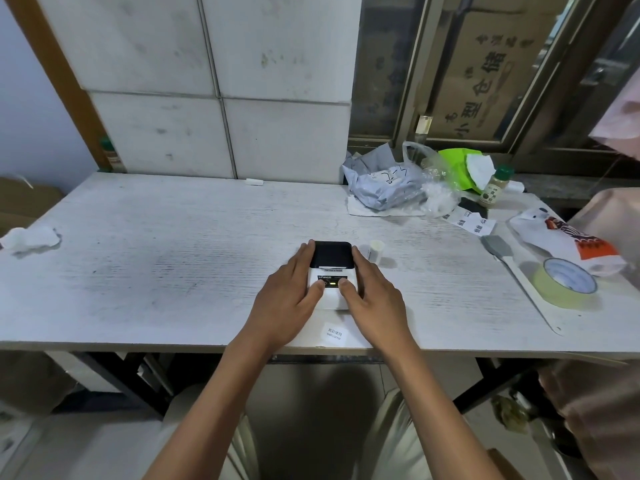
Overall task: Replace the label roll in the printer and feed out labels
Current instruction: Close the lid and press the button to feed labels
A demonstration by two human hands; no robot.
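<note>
A small white label printer (331,271) with a black lid lies flat on the white table (173,265), near the front edge. My left hand (287,296) grips its left side, thumb on the front panel. My right hand (372,296) grips its right side, thumb beside a lit green indicator. The lid is closed, and a white label edge shows at the slot under it. A small white label roll (375,251) stands just right of the printer. A printed label reading "welcome" (333,333) lies on the table in front of the printer.
At the right lie a yellow tape roll (563,282), a grey spatula (509,261), a printed bag (568,240) and loose labels (467,220). Grey and clear bags (388,185), a green packet and a spice bottle (496,185) crowd the back right. Crumpled tissue (29,239) sits far left.
</note>
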